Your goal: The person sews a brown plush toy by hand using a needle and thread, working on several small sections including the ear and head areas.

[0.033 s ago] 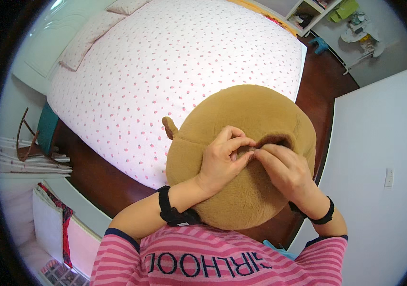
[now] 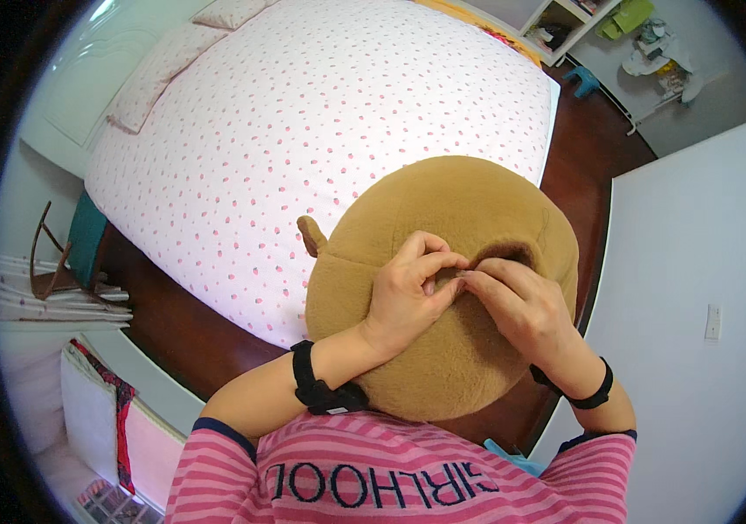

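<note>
Head view: one round tan plush cushion (image 2: 451,201), no obvious long axis, sits between the striped shirt (image 2: 373,480) and the bed (image 2: 329,113), its one little tab (image 2: 311,236) poking left. The left hand (image 2: 404,293) and right hand (image 2: 525,310) pinch its fabric beside a hollow, exact bit too tiny to tell. Far right, one white open shelf (image 2: 584,35) holds dark stuff, can't identify it; two pillows (image 2: 163,74) lie far left.

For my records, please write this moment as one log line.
left hand: on brown plush; right hand: on plush, close beside left; bed: beyond plush
</note>
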Demonstrator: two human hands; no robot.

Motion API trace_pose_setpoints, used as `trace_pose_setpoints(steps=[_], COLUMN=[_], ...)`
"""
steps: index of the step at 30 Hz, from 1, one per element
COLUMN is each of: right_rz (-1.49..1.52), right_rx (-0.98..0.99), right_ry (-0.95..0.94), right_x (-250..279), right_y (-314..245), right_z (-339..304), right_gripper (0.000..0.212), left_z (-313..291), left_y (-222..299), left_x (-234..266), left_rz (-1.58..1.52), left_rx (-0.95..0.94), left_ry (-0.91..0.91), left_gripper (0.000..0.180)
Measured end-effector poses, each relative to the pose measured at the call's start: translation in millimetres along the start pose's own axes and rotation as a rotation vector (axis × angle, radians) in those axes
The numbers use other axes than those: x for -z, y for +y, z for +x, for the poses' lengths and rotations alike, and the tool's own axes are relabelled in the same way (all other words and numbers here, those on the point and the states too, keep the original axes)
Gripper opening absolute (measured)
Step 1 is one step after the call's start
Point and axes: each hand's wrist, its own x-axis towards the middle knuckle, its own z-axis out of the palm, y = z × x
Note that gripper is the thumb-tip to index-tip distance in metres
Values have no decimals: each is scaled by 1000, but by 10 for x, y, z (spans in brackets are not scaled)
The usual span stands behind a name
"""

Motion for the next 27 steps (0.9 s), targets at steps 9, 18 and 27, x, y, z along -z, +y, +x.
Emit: trace_pose_setpoints(steps=[9,18,27], right_rz=[-102,-32,-110], right_rx=[157,18,-9], right_ry=[102,62,159], right_x=[-103,-178,-250], right_y=[-113,-273,-336], right_z=[173,112,149], right_gripper=[26,17,18], left_z=[101,-17,100], left_y=[-33,-116,-207], left_x=[173,225,220], left_rz=[58,22,-94], left_rx=[-87,-112,-81], left_ry=[-72,-167,-224], left_gripper=[22,22,18])
